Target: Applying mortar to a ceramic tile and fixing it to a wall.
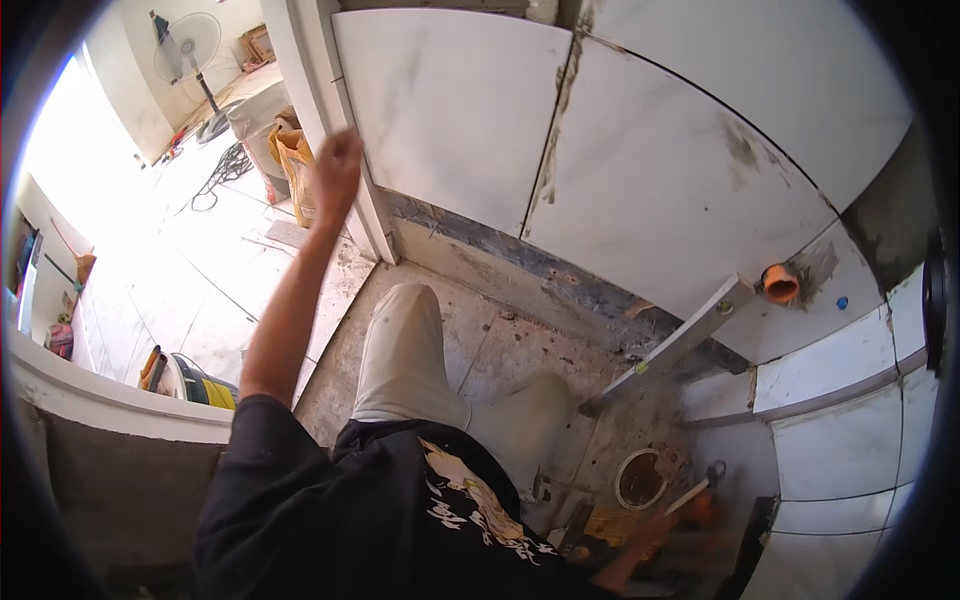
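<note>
My left hand [338,165] is raised at the white door frame [358,205], fingers curled closed; I cannot make out what, if anything, is inside them. My right hand [690,515], low at the right and blurred, is closed on a tool with a pale handle [690,493] and dark head, probably a hammer. Near it are a round floor opening [640,476] and a yellow item [610,525]. A metal level [680,335] leans against the white wall tiles [640,150], beside an orange pipe stub [780,285].
I am kneeling on a stained floor [480,300]. Beyond the doorway are a standing fan [190,50], sacks [292,165], a coiled cable [220,170] and a yellow-and-grey machine or reel [210,388]. A low tiled ledge [820,380] lines the right side.
</note>
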`<action>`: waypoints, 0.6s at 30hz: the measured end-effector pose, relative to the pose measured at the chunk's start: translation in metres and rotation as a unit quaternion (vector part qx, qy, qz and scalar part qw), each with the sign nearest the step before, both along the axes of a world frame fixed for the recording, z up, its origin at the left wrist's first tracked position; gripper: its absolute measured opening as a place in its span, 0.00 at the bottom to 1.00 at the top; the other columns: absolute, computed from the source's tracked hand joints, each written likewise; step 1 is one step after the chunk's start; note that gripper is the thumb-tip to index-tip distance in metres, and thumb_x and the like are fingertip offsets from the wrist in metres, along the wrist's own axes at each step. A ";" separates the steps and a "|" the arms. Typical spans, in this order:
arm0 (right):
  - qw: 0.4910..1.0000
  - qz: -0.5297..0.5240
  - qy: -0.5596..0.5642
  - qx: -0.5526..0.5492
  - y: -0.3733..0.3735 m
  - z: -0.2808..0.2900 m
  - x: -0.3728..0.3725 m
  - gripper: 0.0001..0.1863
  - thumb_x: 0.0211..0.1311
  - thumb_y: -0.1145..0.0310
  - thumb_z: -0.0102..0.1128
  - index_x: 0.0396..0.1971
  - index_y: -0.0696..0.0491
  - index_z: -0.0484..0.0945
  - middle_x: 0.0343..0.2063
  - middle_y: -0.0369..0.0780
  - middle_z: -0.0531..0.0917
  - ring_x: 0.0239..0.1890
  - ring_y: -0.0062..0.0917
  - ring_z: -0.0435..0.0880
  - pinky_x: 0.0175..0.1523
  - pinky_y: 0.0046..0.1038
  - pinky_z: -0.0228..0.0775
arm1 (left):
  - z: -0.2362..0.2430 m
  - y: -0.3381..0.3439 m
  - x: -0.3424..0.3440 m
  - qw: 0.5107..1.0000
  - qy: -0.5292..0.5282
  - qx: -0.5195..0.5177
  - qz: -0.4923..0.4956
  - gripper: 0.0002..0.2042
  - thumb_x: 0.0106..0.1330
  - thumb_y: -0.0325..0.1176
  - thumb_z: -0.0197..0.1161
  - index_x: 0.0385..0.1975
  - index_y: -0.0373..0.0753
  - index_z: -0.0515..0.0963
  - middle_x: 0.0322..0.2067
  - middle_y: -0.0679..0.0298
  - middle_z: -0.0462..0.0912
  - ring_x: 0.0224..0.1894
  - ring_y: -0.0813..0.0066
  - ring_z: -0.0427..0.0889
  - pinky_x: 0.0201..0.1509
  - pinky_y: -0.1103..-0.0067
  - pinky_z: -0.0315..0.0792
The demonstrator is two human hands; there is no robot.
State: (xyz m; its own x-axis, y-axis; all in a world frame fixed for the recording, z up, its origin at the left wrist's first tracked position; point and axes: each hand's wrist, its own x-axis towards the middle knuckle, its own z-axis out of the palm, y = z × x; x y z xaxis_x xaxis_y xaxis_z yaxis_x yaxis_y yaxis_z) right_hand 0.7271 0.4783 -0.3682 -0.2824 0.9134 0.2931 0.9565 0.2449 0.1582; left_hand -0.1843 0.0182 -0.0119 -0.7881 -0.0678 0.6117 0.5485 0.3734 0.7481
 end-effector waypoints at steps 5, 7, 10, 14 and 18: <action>0.868 -0.079 0.426 -0.243 -0.179 0.184 -0.206 0.25 0.72 0.55 0.55 0.52 0.64 0.74 0.53 0.53 0.79 0.51 0.44 0.79 0.51 0.45 0.71 | 0.086 -0.056 -0.052 0.986 0.144 -0.007 0.079 0.15 0.64 0.35 0.70 0.47 0.36 0.83 0.36 0.57 0.85 0.38 0.66 0.85 0.46 0.73 0.78; 0.810 -0.193 0.452 -0.320 -0.192 0.224 -0.251 0.24 0.70 0.55 0.57 0.51 0.63 0.77 0.49 0.49 0.82 0.50 0.38 0.81 0.50 0.42 0.73 | 0.080 -0.051 -0.079 0.986 0.140 -0.010 0.088 0.15 0.63 0.36 0.70 0.47 0.36 0.83 0.37 0.57 0.85 0.38 0.66 0.85 0.46 0.72 0.78; 0.952 0.034 0.223 -0.207 -0.238 0.196 -0.247 0.22 0.63 0.54 0.63 0.41 0.61 0.80 0.31 0.47 0.84 0.33 0.29 0.81 0.37 0.37 0.70 | 0.052 -0.044 -0.097 0.995 0.060 0.042 0.066 0.16 0.62 0.37 0.72 0.47 0.38 0.83 0.42 0.55 0.83 0.43 0.64 0.84 0.50 0.71 0.76; 0.768 0.301 0.404 -0.396 -0.298 0.271 -0.423 0.18 0.60 0.68 0.58 0.48 0.61 0.79 0.43 0.52 0.83 0.49 0.44 0.82 0.55 0.40 0.71 | 0.062 -0.042 -0.097 0.950 0.293 -0.106 0.034 0.22 0.57 0.37 0.75 0.53 0.47 0.80 0.56 0.59 0.77 0.61 0.57 0.74 0.65 0.63 0.67; 0.704 0.644 0.195 -0.229 -0.351 0.313 -0.596 0.13 0.48 0.78 0.60 0.38 0.58 0.77 0.36 0.45 0.78 0.44 0.40 0.77 0.58 0.45 0.64 | 0.085 -0.054 -0.101 0.910 0.328 -0.254 0.003 0.36 0.55 0.43 0.76 0.66 0.61 0.69 0.70 0.61 0.60 0.72 0.54 0.59 0.75 0.53 0.51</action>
State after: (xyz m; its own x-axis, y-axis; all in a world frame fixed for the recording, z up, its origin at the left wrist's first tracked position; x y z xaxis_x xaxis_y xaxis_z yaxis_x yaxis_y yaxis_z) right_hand 0.1313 0.1270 -0.0554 -0.9422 -0.0017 0.3351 -0.1556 0.8880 -0.4328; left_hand -0.2849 -0.0355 0.0732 -0.2431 0.3517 0.9040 0.8121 0.5834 -0.0086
